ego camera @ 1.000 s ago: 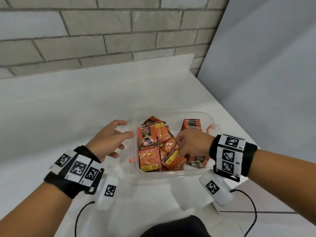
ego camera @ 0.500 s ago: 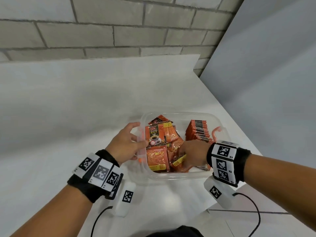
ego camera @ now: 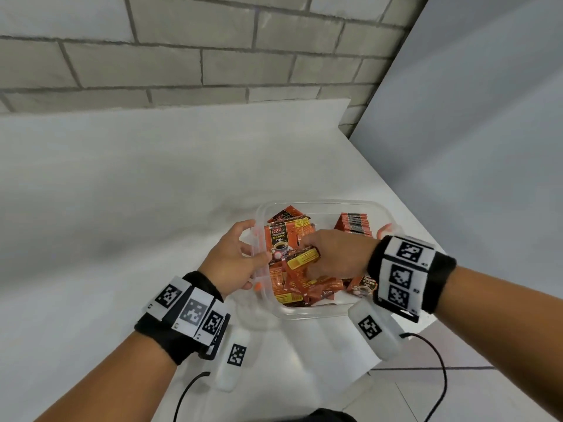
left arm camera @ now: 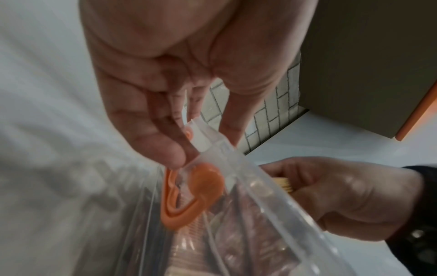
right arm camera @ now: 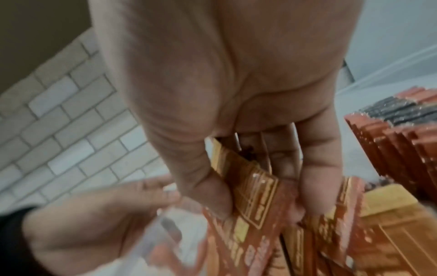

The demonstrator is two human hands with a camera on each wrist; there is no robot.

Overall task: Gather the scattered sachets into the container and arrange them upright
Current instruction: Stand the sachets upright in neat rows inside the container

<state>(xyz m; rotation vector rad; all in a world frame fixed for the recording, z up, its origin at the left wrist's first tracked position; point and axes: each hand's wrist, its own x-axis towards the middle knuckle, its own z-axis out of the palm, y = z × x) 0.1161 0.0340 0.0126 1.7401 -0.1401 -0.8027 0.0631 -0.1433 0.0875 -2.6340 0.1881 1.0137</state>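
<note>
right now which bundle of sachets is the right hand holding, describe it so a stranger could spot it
Start at the clear plastic container near the white table's right edge. Over its left half, the right hand grips a thin bundle of orange-red foil sachets. It is the only one raised above the loose pile, yellow panel facing the camera, unlike the upright row of sachets at the far right.

container (ego camera: 323, 312): clear plastic — smooth, glossy
sachets (ego camera: 300, 284): shiny foil-like film
table (ego camera: 122, 208): white, matt
wall (ego camera: 182, 56): rough brick — matt
</note>
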